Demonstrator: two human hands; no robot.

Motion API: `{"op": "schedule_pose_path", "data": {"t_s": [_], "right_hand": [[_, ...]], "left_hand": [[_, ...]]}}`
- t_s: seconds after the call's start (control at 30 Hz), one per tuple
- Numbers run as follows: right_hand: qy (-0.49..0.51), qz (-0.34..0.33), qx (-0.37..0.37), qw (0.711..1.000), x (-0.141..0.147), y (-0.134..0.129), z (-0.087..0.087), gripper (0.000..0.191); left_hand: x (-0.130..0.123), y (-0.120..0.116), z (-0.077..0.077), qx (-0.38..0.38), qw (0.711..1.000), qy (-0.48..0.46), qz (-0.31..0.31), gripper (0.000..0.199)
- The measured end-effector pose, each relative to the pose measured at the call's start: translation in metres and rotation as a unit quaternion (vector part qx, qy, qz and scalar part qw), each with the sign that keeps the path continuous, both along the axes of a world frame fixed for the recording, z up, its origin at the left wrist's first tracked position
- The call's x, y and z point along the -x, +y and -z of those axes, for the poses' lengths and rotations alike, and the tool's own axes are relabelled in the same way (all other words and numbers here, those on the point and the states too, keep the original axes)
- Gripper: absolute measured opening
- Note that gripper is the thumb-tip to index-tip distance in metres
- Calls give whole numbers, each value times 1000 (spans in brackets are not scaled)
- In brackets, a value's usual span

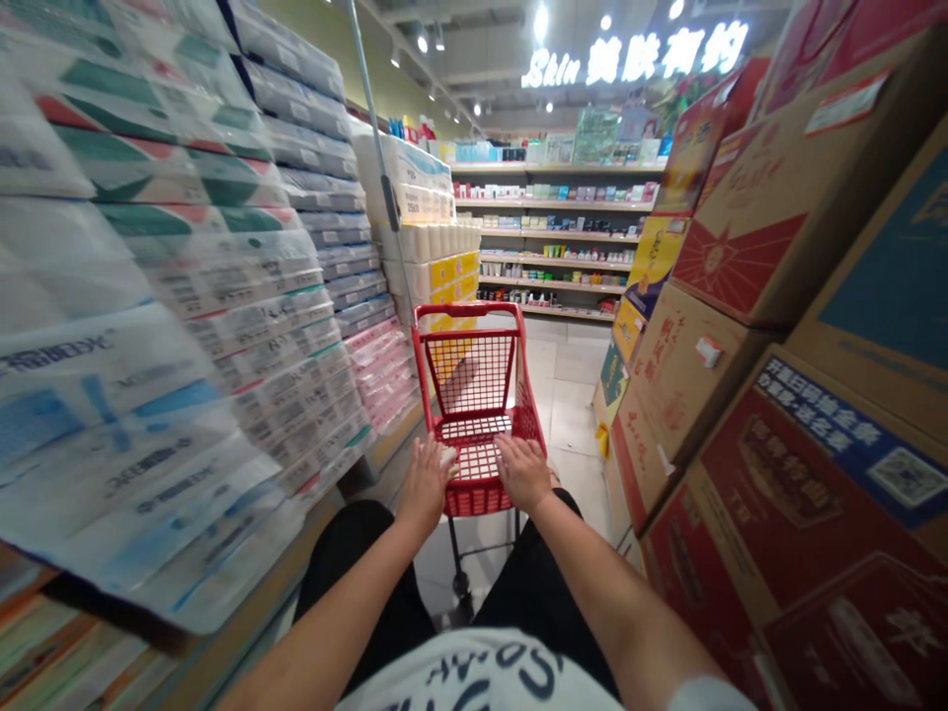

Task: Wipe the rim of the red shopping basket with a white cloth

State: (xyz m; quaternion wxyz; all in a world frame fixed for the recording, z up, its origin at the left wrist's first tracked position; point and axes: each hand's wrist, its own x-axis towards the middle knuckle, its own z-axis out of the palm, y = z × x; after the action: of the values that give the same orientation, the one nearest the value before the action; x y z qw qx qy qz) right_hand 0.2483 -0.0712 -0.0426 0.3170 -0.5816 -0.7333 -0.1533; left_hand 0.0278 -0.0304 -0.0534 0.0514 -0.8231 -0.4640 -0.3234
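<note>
A red shopping cart point(474, 497) with a grid basket stands right in front of me. Its handle and flap are at the far end. My left hand point(428, 486) is closed over the basket's near left corner, its thumb toward the inside. At the near right corner, my right hand point(524, 474) holds the rim, with its fingers reaching over into the basket. The palms and the rim beneath them are hidden. White floor shows through the basket's grid.
Wrapped paper packs point(274, 326) are piled high on the left, with toilet-roll packs point(426, 242) beyond. Stacked cartons point(730, 207) line the right side. A pale tiled aisle point(567, 410) runs toward shelves point(555, 202) of small goods. A thin grey pole point(374, 118) rises at the left.
</note>
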Motion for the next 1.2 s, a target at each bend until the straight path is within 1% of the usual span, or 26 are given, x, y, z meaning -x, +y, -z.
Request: {"op": "schedule_pose_path", "data": {"t_s": [0.03,0.1,0.17,0.2,0.3,0.37,0.43,0.47,0.5,0.53,0.6,0.7,0.77,0.8,0.9,1.0,1.1,1.2], "right_hand": [[-13,-8,5,1000,4,-3,7,35],[-18,8,13,1000,9,-9,21,32],[-14,27,24,999,10,-12,28,30],[-13,28,32,999,8,-13,28,29],[-13,5,66,998,1,-12,20,27],[-10,-8,93,996,-2,-10,10,26],[-7,-11,116,993,-4,-7,1,24],[-6,-10,124,992,-4,-6,-2,24],[-5,-9,129,992,-3,-5,-4,24],[-5,-7,131,991,-3,-4,-6,24],[-4,-3,131,991,-1,-3,-9,24],[-3,3,136,991,2,-2,-12,26],[-6,10,144,990,4,-2,-13,27],[-7,13,149,989,5,-2,-13,28],[-11,23,155,988,8,-4,-13,27],[-16,28,149,988,9,-6,-11,26],[-21,25,144,989,9,-7,-10,26],[-16,24,137,990,9,-9,-10,26]], "left_hand": [[-1,0,-2,-8,1000,16,5,42],[-3,-1,-4,-22,999,38,27,38],[-5,-5,-4,-32,996,57,64,37],[-6,-6,-3,-34,994,62,78,38],[-11,-4,-7,-18,995,47,92,36],[-16,1,-13,5,997,-5,78,33],[-23,5,-19,21,994,-84,69,35],[-27,5,-21,24,991,-112,75,36],[-30,3,-20,24,988,-121,89,37],[-32,1,-19,22,988,-108,104,37],[-34,-6,-11,13,992,-36,122,37],[-29,-13,-1,-5,993,73,97,49],[-26,-12,0,-6,990,119,79,56],[-25,-10,-2,-1,989,133,70,55],[-27,-3,-13,27,988,147,49,43],[-30,3,-20,49,987,142,52,29],[-28,4,-18,46,986,145,69,27],[-24,1,-10,12,985,148,83,31]]}}
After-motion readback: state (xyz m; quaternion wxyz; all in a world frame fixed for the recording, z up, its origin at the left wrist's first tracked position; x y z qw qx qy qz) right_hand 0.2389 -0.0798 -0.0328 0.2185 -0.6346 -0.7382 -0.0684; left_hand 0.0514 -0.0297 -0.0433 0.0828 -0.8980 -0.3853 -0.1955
